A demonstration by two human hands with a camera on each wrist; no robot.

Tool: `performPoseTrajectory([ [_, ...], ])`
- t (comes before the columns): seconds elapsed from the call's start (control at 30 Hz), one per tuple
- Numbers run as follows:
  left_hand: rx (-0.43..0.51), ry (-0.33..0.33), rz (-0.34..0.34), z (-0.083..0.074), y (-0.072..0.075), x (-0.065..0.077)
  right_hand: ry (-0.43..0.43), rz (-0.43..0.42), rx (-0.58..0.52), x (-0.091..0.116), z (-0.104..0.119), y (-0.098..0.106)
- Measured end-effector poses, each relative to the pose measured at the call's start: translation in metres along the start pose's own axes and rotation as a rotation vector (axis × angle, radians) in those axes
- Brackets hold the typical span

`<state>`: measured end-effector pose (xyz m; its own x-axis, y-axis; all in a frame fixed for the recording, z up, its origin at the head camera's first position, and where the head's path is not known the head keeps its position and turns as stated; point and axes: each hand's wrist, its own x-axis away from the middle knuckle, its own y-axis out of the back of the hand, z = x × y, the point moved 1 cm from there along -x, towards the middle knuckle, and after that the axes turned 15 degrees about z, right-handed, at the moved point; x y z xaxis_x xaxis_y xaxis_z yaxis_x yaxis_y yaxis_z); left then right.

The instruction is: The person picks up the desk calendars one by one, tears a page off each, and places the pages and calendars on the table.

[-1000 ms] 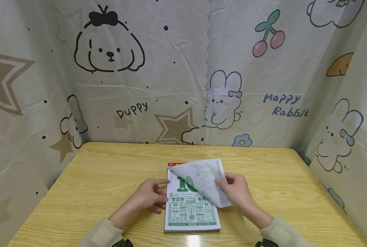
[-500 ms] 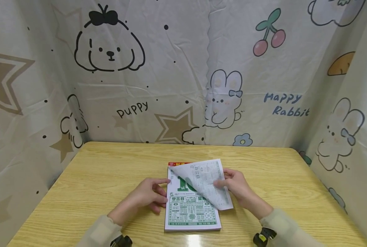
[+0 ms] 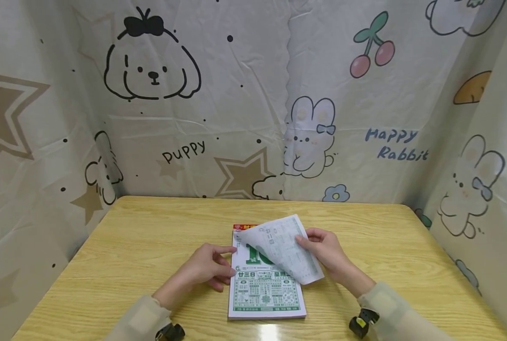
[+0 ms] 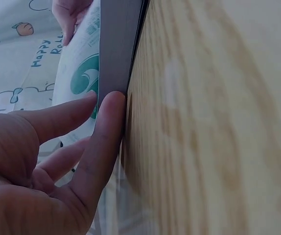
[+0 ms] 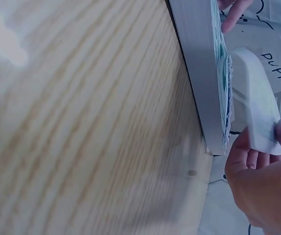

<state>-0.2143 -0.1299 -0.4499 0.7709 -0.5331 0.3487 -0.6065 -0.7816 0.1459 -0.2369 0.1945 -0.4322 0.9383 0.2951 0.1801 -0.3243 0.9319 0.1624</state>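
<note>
A thick tear-off calendar (image 3: 266, 300) with green print and a red top strip lies flat on the table. Its top page (image 3: 285, 246) is peeled up from lower left to upper right, pale back showing, and covers part of the big green number below. My right hand (image 3: 328, 253) pinches this page between thumb and fingers at its right edge. In the right wrist view the page (image 5: 263, 103) curves up off the pad, near a ragged paper edge. My left hand (image 3: 208, 266) rests its fingertips against the calendar's left side, seen close up as a thick block edge (image 4: 116, 44).
The wooden table (image 3: 151, 222) extends around the calendar on all sides. Behind it and at both sides hangs a cream curtain (image 3: 245, 109) printed with puppies, rabbits and stars. Dark wrist-worn devices (image 3: 364, 323) sit at both sleeves.
My right hand has moved slightly up and away, carrying the page; the page's free corners have shifted a little higher. My left hand stays at the calendar's left side.
</note>
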Motion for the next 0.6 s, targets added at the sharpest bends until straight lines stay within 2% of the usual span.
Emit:
performPoseTrajectory([
  [0.3,-0.015,-0.004,-0.014,-0.0022,-0.0031,0.0001,-0.006,-0.010,0.001,-0.0004,-0.0041,0.0034],
  [0.6,-0.013,-0.008,-0.019,-0.0012,-0.0031,-0.0007,0.006,-0.024,0.102,0.0078,-0.0051,0.0060],
])
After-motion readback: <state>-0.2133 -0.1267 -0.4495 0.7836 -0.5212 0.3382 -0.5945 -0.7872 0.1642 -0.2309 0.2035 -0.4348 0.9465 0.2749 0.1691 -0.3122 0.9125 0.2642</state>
